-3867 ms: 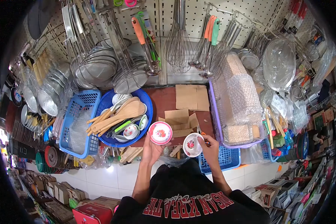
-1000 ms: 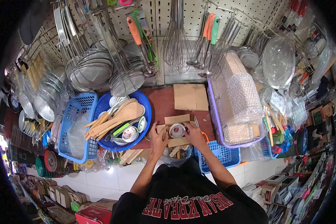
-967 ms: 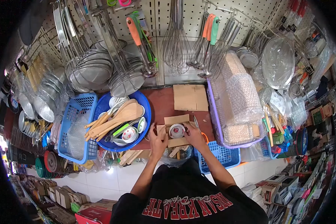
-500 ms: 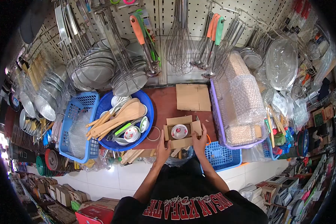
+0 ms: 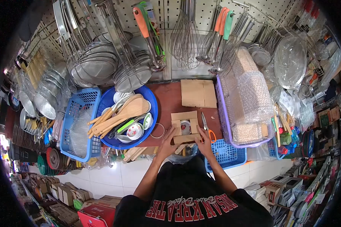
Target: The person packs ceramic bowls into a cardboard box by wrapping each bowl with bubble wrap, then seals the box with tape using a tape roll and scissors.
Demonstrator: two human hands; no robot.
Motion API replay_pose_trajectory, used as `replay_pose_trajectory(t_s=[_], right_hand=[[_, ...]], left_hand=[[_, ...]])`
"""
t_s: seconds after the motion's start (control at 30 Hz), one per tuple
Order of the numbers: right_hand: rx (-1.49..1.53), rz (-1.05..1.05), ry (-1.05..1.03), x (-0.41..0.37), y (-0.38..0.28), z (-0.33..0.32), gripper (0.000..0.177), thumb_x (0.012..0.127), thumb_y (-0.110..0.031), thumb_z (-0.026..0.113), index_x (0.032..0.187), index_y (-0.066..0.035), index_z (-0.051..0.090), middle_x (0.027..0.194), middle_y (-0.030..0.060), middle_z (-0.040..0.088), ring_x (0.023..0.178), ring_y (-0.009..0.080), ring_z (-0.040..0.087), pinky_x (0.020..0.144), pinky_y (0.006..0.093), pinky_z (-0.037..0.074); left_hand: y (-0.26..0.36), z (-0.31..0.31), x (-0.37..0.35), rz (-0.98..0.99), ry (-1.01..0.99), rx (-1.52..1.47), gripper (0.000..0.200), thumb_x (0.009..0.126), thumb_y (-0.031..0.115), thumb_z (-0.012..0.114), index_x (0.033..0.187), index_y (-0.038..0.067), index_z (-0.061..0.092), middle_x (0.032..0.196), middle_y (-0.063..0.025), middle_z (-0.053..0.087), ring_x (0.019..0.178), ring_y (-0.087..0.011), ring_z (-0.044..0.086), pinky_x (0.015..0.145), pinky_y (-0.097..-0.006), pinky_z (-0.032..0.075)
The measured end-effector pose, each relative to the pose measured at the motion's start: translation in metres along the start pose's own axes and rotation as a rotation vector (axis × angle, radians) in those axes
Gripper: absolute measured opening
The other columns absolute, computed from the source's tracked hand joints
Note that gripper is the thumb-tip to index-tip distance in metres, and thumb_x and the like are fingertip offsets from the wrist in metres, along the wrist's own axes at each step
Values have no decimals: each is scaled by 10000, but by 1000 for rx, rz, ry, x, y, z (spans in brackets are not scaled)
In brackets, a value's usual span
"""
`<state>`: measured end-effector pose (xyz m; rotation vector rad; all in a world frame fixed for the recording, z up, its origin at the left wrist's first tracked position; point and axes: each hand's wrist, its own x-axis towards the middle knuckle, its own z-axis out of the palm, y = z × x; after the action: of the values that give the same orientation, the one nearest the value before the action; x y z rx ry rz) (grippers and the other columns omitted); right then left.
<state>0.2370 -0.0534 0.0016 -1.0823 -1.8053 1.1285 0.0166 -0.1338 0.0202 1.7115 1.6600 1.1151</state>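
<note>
On the red-brown table a small cardboard box (image 5: 185,138) stands with its flaps partly folded in. Between the flaps a white bowl with a red floral pattern (image 5: 185,127) shows inside. My left hand (image 5: 166,143) holds the box's left side near the front corner. At the right front corner, my right hand (image 5: 204,143) grips the box edge with bent fingers. Scissors with orange handles (image 5: 209,132) lie just right of the box. A tape-like ring (image 5: 158,130) lies to its left.
Flattened cardboard (image 5: 198,94) lies behind the box. A blue basin (image 5: 151,99) with wooden spatulas and bowls is at left, beside a light blue basket (image 5: 64,140). A purple basket (image 5: 224,123) of bubble-wrapped goods stands right, a blue basket (image 5: 231,155) below it.
The box's side flaps have folded inward over the bowl, covering more of it. Both hands have moved in against the box, and the scissors are now more visible.
</note>
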Motion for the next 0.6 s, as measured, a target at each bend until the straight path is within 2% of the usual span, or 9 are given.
replay_pose_trajectory(t_s=[0.1, 0.2, 0.23, 0.33, 0.4, 0.43, 0.5, 0.53, 0.6], right_hand=[[-69, 16, -44, -1, -11, -8, 556, 938, -129, 656, 1473, -128, 503, 1349, 147, 512, 1215, 256, 536, 985, 316, 465], [-66, 115, -44, 5, -16, -9, 472, 960, -126, 626, 1425, -95, 550, 1327, 147, 538, 1166, 234, 568, 933, 292, 485], [-48, 156, -40, 6, -16, -10, 445, 969, -134, 619, 1407, -80, 565, 1316, 145, 553, 1147, 224, 580, 916, 286, 490], [-39, 56, 46, 8, 5, -4, 355, 1004, -194, 602, 1330, -57, 628, 1244, 138, 604, 960, 192, 608, 788, 293, 491], [-43, 95, 44, 8, 12, -5, 321, 1001, -175, 610, 1280, -22, 649, 1232, 136, 625, 987, 179, 626, 804, 270, 507], [-45, 116, 42, 9, 12, -5, 306, 999, -166, 614, 1255, -4, 660, 1226, 134, 635, 1001, 173, 635, 812, 258, 514], [-31, 61, 79, 9, 13, -4, 309, 983, -187, 641, 1233, -8, 673, 1152, 133, 660, 894, 176, 624, 755, 275, 504], [-24, 33, 100, 10, 13, -4, 312, 975, -198, 654, 1223, -10, 680, 1114, 133, 672, 841, 178, 619, 727, 283, 498], [-20, 46, 92, 10, 13, -5, 307, 963, -196, 672, 1206, -10, 690, 1108, 133, 673, 836, 177, 615, 730, 284, 501]], left_hand=[[-12, 6, 5, -13, 43, 29, 728, 885, 133, 710, 1509, -2, 360, 1522, -208, 438, 1426, -373, 394, 1189, -443, 295], [-4, 8, 8, -190, 134, -209, 724, 893, 81, 694, 1514, -20, 336, 1470, -222, 497, 1408, -378, 418, 1186, -437, 297], [-5, 8, 10, -195, 125, -233, 749, 893, 75, 692, 1527, -20, 304, 1488, -224, 473, 1414, -374, 408, 1186, -436, 293], [-6, 6, 18, -165, 133, -234, 824, 893, 56, 685, 1560, -16, 206, 1537, -228, 402, 1434, -358, 375, 1186, -430, 282], [-3, 7, 26, -84, 177, -145, 870, 894, 46, 679, 1577, -6, 143, 1562, -229, 353, 1448, -344, 349, 1185, -423, 276], [-2, 5, 29, -72, 150, -208, 890, 890, 41, 680, 1582, 1, 122, 1568, -227, 335, 1451, -341, 339, 1185, -422, 272], [-1, 1, 34, -45, 94, -332, 930, 882, 33, 682, 1590, 15, 79, 1581, -223, 298, 1456, -333, 320, 1187, -419, 265], [-1, 0, 34, -68, 99, -303, 905, 884, 33, 680, 1586, 19, 110, 1565, -223, 325, 1445, -338, 338, 1184, -418, 274], [0, -2, 34, -112, 110, -244, 855, 887, 32, 674, 1579, 25, 171, 1531, -221, 381, 1424, -347, 372, 1177, -417, 291]])
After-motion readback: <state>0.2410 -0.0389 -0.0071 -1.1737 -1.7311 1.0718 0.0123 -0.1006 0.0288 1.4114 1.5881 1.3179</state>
